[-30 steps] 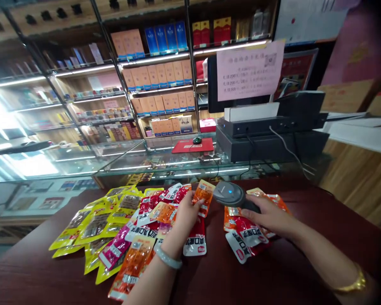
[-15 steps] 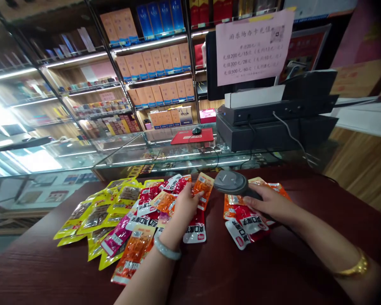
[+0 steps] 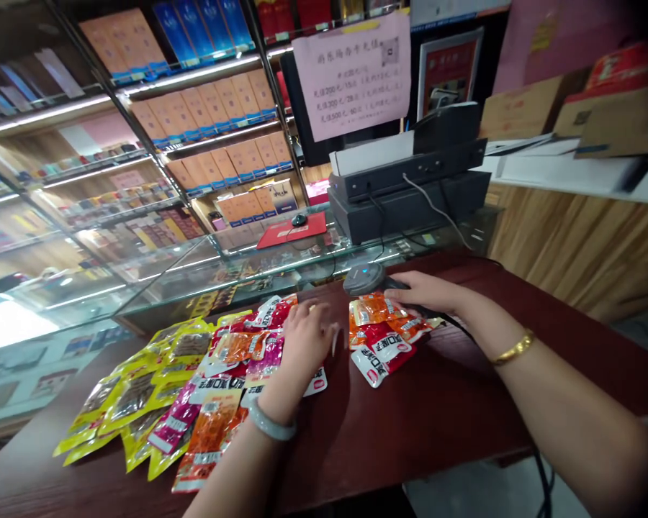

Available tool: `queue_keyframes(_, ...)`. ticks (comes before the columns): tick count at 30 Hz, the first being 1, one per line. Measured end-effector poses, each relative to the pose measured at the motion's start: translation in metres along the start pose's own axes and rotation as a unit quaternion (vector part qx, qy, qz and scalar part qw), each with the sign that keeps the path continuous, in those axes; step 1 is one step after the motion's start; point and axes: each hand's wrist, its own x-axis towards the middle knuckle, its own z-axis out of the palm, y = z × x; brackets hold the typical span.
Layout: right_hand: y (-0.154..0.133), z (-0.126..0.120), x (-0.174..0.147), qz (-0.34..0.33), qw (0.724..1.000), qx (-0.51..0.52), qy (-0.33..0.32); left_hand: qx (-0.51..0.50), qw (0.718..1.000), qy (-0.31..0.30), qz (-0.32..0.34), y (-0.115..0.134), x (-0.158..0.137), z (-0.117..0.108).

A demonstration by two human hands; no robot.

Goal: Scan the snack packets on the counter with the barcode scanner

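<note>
My right hand (image 3: 424, 291) is wrapped round the handle of a dark grey barcode scanner (image 3: 363, 278), whose top shows a small blue light. Below the scanner head lies a small pile of snack packets, with an orange packet (image 3: 378, 309) on top and a red-and-white packet (image 3: 392, 351) in front. My left hand (image 3: 309, 332) hovers at the right side of the larger spread, fingers apart and partly blurred, with no packet seen in it. Near it are a magenta packet (image 3: 267, 356), a long orange packet (image 3: 210, 432) and several yellow packets (image 3: 135, 396).
The dark red table (image 3: 410, 424) borders a glass display counter (image 3: 189, 266). On the counter stand a black cash drawer (image 3: 410, 205) and a red mat (image 3: 281, 232) with a mouse (image 3: 299, 219). The scanner's cable (image 3: 459, 325) runs under my right arm. Cardboard boxes (image 3: 518, 108) stand at right.
The orange packet has left my left hand, and an orange one now tops the right pile. The scanner's blue light has come on. My view has turned right.
</note>
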Motion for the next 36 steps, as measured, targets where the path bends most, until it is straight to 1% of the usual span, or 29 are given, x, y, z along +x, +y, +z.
queue_keyframes(2, 0.004, -0.005, 0.000, -0.001, 1.000, 0.018, 0.018, -0.003, 0.996, -0.071, 0.048, 0.014, 0.006, 0.007)
queue_keyframes(4, 0.007, -0.010, 0.001, 0.000, 0.999, 0.032, 0.030, 0.001, 0.993, -0.094, 0.072, 0.028, 0.017, 0.013)
queue_keyframes(7, 0.012, -0.014, 0.002, -0.001, 0.999, 0.029, 0.028, 0.015, 0.992, -0.104, 0.062, 0.048, 0.038, 0.024)
queue_keyframes(10, 0.016, -0.015, 0.004, -0.005, 1.000, 0.022, 0.020, 0.021, 0.989, -0.138, 0.044, 0.058, 0.057, 0.034)
queue_keyframes(12, 0.017, -0.014, 0.005, -0.006, 1.000, 0.021, 0.020, 0.027, 0.989, -0.139, 0.028, 0.058, 0.065, 0.037)
queue_keyframes(14, 0.017, -0.013, 0.006, -0.007, 1.000, 0.015, 0.024, 0.028, 0.990, -0.136, 0.022, 0.053, 0.068, 0.037)
queue_keyframes(17, 0.014, -0.009, 0.005, -0.003, 1.000, -0.005, 0.025, -0.010, 0.987, -0.159, 0.029, 0.035, 0.064, 0.033)
queue_keyframes(19, 0.011, -0.005, 0.004, 0.004, 1.000, -0.023, 0.019, -0.059, 0.985, -0.160, 0.001, 0.021, 0.058, 0.032)
queue_keyframes(21, 0.009, -0.001, 0.003, 0.011, 0.999, -0.036, 0.013, -0.125, 0.980, -0.145, -0.055, 0.006, 0.052, 0.033)
queue_keyframes(23, 0.008, 0.002, 0.003, 0.015, 0.999, -0.043, 0.004, -0.210, 0.964, -0.120, -0.112, -0.005, 0.045, 0.034)
queue_keyframes(25, 0.008, 0.005, 0.003, 0.021, 0.998, -0.052, -0.009, -0.267, 0.946, -0.088, -0.164, -0.012, 0.037, 0.034)
queue_keyframes(26, 0.008, 0.006, 0.003, 0.023, 0.998, -0.058, -0.015, -0.275, 0.942, -0.067, -0.182, -0.014, 0.034, 0.032)
queue_keyframes(28, 0.009, 0.008, 0.004, 0.025, 0.997, -0.068, -0.021, -0.252, 0.945, -0.019, -0.206, -0.017, 0.028, 0.025)
queue_keyframes(30, 0.009, 0.011, 0.003, 0.021, 0.997, -0.075, -0.020, -0.221, 0.949, 0.029, -0.222, -0.020, 0.024, 0.015)
queue_keyframes(32, 0.009, 0.014, 0.003, 0.015, 0.996, -0.080, -0.021, -0.217, 0.945, 0.069, -0.236, -0.024, 0.021, 0.006)
queue_keyframes(36, 0.011, 0.022, 0.002, 0.029, 0.997, -0.056, -0.043, -0.241, 0.933, 0.110, -0.245, -0.032, 0.016, -0.002)
